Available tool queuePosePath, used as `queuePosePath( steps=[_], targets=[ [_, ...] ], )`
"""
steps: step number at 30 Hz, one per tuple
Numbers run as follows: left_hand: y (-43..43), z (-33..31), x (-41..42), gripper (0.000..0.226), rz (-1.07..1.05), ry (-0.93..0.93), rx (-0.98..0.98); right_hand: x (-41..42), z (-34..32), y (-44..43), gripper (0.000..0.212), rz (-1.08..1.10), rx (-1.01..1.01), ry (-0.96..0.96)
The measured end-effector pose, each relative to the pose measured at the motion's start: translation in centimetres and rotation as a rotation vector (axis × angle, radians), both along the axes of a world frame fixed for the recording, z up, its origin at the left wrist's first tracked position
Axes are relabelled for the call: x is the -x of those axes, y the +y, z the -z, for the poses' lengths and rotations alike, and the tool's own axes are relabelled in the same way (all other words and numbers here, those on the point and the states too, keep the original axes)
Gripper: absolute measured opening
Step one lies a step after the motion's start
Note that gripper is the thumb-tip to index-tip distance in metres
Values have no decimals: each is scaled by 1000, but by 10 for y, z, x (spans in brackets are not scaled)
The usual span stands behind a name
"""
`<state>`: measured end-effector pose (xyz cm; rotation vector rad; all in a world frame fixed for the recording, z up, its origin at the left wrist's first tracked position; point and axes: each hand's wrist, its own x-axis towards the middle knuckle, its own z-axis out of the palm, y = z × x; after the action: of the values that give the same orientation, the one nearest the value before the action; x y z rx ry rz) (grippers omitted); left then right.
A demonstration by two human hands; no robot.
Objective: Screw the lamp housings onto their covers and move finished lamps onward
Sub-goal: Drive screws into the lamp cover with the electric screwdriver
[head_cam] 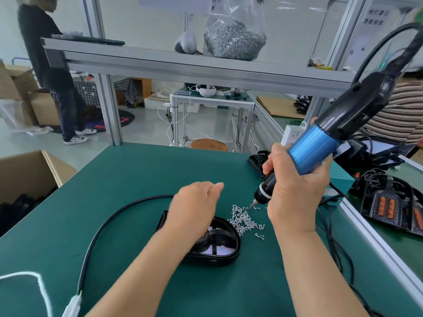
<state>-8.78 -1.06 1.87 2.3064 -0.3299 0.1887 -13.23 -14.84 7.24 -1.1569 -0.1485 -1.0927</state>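
Note:
A black lamp housing (pixel 219 245) lies on the green mat (pixel 114 202) in front of me, a black cable (pixel 109 218) curving out from it to the left. My left hand (pixel 196 209) hovers over its far edge with fingers curled; whether it holds anything is hidden. My right hand (pixel 297 193) grips a blue and black electric screwdriver (pixel 320 147), tilted, its bit tip touching a pile of small silver screws (pixel 245 219) just right of the housing.
A cardboard box (pixel 29 175) with dark parts stands at the left. Finished lamps (pixel 389 204) lie beyond the aluminium rail at the right. A bag of screws (pixel 233 40) sits on the shelf above. People stand at the far left and right.

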Motion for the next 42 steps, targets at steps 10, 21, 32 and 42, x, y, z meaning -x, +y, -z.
queuePosePath(
  steps=[10, 21, 32, 42],
  targets=[
    [18, 46, -9, 39, 194, 7, -640, 7, 32, 29, 22, -85, 133, 199],
    [19, 52, 4, 29, 108, -70, -554, 12, 57, 51, 29, -287, 230, 345],
    [19, 46, 7, 18, 118, -69, -575, 12, 60, 55, 22, -355, 304, 332],
    [18, 45, 8, 20, 113, -107, -573, 14, 61, 60, 37, -438, 342, 364]
  ],
)
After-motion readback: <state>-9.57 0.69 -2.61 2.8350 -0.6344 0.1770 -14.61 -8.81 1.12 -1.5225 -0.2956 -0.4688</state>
